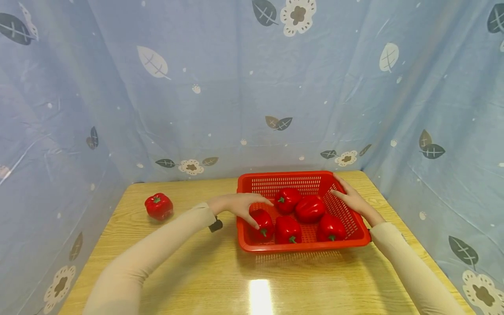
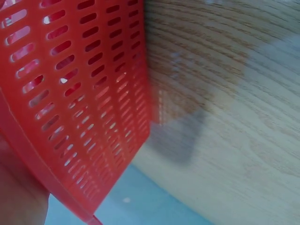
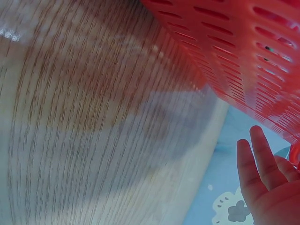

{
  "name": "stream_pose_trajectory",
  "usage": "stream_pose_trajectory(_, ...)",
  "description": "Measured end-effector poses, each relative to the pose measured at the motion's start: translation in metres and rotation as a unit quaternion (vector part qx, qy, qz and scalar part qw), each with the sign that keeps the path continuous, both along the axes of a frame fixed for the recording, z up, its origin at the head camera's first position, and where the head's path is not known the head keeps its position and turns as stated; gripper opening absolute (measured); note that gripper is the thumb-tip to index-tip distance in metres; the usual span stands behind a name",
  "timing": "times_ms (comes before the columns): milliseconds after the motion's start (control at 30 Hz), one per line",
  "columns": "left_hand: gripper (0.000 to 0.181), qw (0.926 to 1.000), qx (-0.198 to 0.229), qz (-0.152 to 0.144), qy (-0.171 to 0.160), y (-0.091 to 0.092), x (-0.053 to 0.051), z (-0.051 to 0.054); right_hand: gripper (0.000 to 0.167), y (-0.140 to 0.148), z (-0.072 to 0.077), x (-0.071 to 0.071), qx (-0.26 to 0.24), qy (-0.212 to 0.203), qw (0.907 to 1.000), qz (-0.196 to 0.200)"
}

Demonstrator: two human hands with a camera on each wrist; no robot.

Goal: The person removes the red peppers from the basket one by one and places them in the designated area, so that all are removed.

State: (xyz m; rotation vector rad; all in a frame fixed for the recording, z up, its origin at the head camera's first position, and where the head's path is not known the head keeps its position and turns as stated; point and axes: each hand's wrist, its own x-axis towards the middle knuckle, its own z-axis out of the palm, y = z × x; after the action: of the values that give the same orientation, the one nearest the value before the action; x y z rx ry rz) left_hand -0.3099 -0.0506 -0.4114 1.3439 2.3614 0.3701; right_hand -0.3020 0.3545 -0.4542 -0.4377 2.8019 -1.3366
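Observation:
A red plastic basket [image 1: 303, 248] with slotted walls stands on the table, with several red bell peppers [image 1: 309, 208] inside. Over its left rim reaches my left hand [image 1: 238, 204], fingers extended and thumb apart, above the leftmost bell pepper [image 1: 264, 222]; whether it touches the pepper is unclear. At the basket's right rim is my right hand [image 1: 354, 202], with the thumb on the inner side. The right wrist view shows straight, spread fingers [image 3: 265, 161] outside the slotted wall. In the left wrist view the fingers are hidden behind the basket wall [image 2: 89, 103].
Another red bell pepper [image 1: 159, 206] sits alone at the table's far left. The wooden table [image 1: 204, 280] is bordered at the back and sides by a blue patterned curtain [image 1: 220, 96]. Bright glare [image 1: 260, 296] lies near the front.

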Motion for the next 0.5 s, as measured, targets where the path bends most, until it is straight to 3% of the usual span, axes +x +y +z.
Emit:
stream_pose_trajectory(167,0.077,0.9998,-0.017,-0.007,0.011,0.0006,0.0026,0.0025,0.071,0.0,0.0009,-0.0008,0.001,0.0,1.0,-0.001)
stream_pose_trajectory(500,0.076,0.9971,-0.039,-0.036,0.056,0.0018,0.0016,-0.002,0.071,0.0005,0.0004,-0.001,0.006,0.008,0.9999,0.003)
